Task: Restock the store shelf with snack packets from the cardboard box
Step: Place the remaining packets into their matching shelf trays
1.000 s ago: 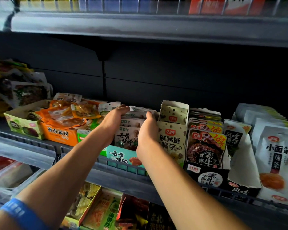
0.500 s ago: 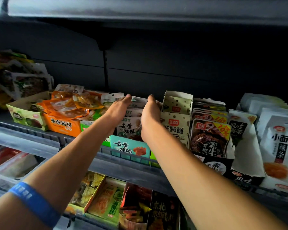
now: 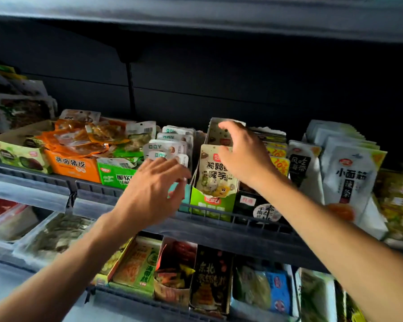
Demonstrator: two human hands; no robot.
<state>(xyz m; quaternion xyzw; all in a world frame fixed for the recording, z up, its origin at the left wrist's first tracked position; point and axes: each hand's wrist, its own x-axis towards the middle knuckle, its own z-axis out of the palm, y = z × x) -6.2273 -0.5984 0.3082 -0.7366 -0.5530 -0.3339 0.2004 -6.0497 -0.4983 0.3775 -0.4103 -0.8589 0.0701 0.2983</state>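
You face a dark store shelving unit whose back panel (image 3: 219, 84) is near-black, split by faint horizontal seams and a vertical upright (image 3: 132, 89) left of centre. Above you, the grey underside of an upper shelf (image 3: 196, 17) runs across the whole top and catches pale light. The middle shelf ends near you in a grey front rail (image 3: 230, 231) with a low wire fence. Light is dim far back and brighter near you. At lower left, a pale grey surface (image 3: 0, 280) shows.

One head-worn view faces the shelf (image 3: 219, 226) close up, looking forward and slightly down from just in front of its rail.
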